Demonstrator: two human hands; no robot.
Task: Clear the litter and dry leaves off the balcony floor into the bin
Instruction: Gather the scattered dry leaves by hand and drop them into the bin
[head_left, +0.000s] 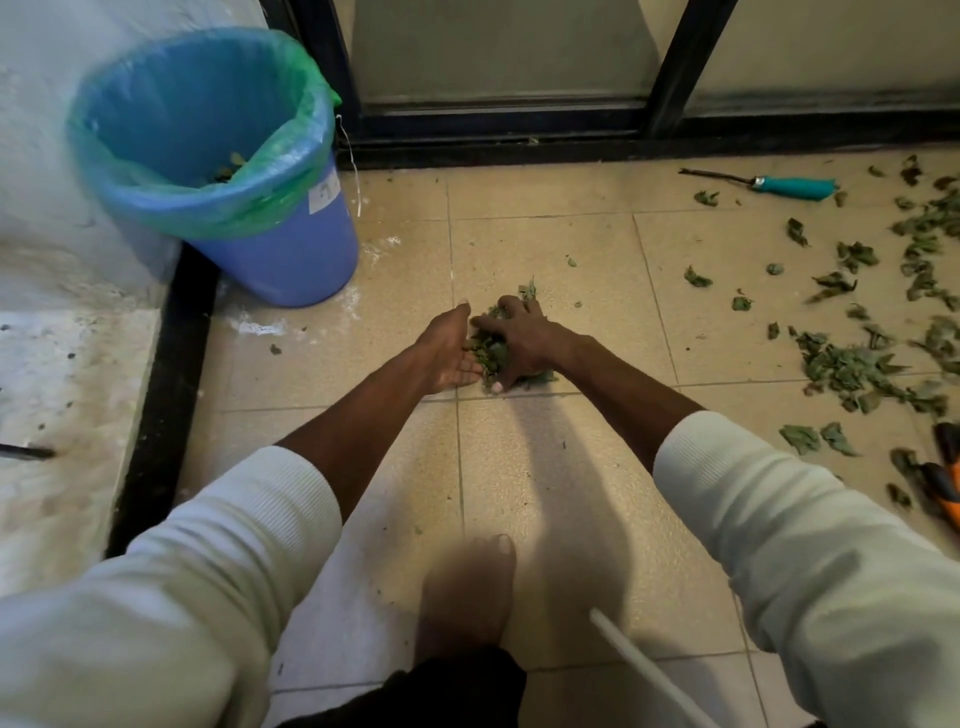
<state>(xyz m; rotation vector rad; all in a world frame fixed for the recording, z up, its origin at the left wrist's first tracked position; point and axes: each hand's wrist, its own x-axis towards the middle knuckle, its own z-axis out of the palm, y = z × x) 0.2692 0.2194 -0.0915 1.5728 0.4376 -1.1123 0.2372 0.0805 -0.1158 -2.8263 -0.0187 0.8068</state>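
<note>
A small heap of dry green leaves (493, 347) lies on the beige tiled floor (550, 467) in the middle of the view. My left hand (448, 349) rests on edge beside the heap, palm turned toward it, fingers straight. My right hand (522, 338) lies flat on top of the heap, fingers spread and curled over the leaves. A blue bin (218, 161) with a green liner stands at the upper left, with a few leaves inside. Many more loose leaves (852, 364) are scattered over the tiles at the right.
A teal-handled tool (789, 186) lies by the dark door frame (519, 140) at the upper right. An orange and black object (943, 480) sits at the right edge. A raised white ledge (57, 405) runs along the left. My bare foot (467, 592) is below the hands, beside a white stick (649, 670).
</note>
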